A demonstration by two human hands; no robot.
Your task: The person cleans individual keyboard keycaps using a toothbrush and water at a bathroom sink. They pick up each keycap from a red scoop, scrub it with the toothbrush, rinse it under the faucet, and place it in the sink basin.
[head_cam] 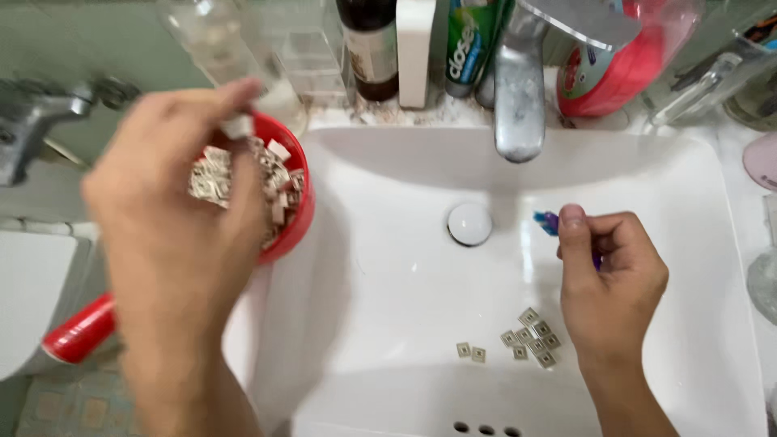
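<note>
Small square tiles: we see a heap of pale, flat squares in the red scoop (298,212), which sits at the left rim of the sink; our left hand (174,218) is over the heap, its fingers pinched on one pale piece (238,125) lifted clear of the rest.

Left hand: closed in a pinch on that single piece (the picture is blurred here, so we cannot tell its face or pattern). We judge the pinch suits picking one square out of many.

Right hand: our right hand (609,279) hangs over the right half of the basin, fingers curled shut around a small blue and purple tool (546,222), whose tip pokes out past the thumb toward the drain. It looks like a brush, though we cannot be sure.

Loose squares in the basin: a cluster of tiles (532,336) lies on the white floor of the sink just left of our right wrist, with two more (470,351) lying a little apart to the left. They lie flat and separate, seemingly kept apart from the heap.

Sink: the white basin (388,267) holds the round drain plug (469,224), pressed in, below the metal tap (518,97).

Ledge behind: bottles, a toothpaste tube and a red-pink container stand along the back, well away from both hands.
</note>
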